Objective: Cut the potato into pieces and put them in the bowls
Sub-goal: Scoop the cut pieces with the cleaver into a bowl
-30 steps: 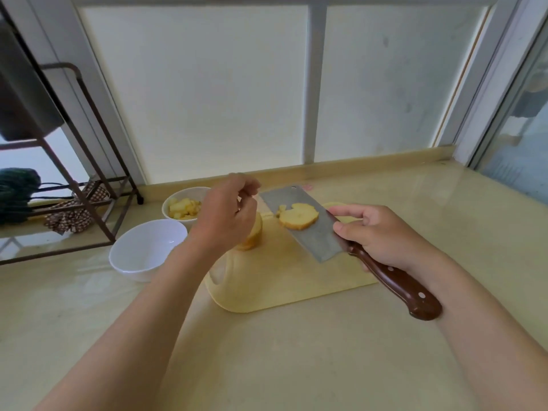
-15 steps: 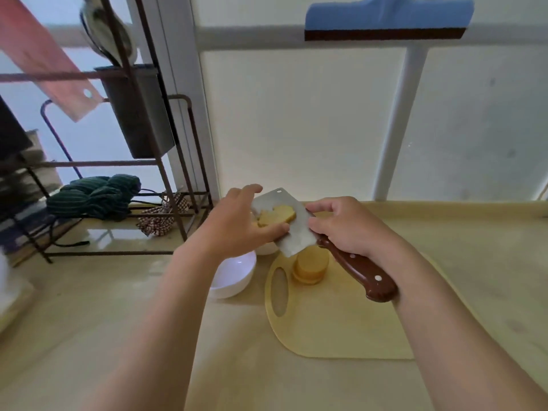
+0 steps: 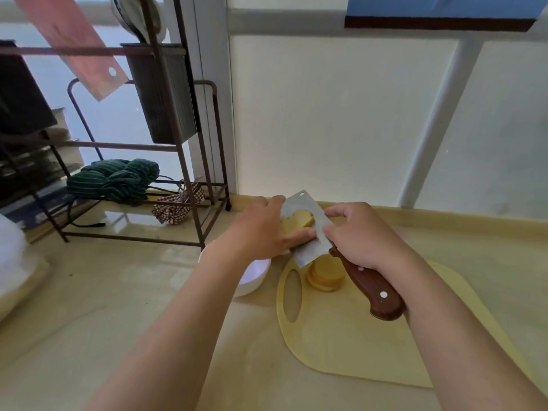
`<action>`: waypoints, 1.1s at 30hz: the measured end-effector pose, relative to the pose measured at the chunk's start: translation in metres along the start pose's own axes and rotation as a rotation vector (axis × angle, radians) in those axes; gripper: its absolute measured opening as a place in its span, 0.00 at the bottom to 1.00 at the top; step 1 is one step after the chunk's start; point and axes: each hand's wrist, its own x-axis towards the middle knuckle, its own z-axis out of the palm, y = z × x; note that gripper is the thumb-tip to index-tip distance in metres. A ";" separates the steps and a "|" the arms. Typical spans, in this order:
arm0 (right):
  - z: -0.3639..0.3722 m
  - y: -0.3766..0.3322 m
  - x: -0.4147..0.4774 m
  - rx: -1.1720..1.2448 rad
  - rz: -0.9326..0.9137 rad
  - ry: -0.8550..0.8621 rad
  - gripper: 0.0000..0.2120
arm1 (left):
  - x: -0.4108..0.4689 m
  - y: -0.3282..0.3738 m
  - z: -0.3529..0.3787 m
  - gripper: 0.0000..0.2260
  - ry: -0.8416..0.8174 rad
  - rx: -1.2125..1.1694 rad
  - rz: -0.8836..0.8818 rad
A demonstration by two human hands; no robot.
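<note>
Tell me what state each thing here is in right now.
Knife: lifted off the board, handle gripped by right hand.
Potato slice: lying on the blade, left hand touching it.
Remaining potato: sliced, stacked on cutting board.
White bowl: upright, partly hidden by the arm.

No readable text, label or number shows anywhere.
</note>
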 end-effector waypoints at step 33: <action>-0.004 0.018 0.018 -0.150 -0.040 0.007 0.19 | 0.023 -0.006 0.015 0.31 0.042 -0.027 0.019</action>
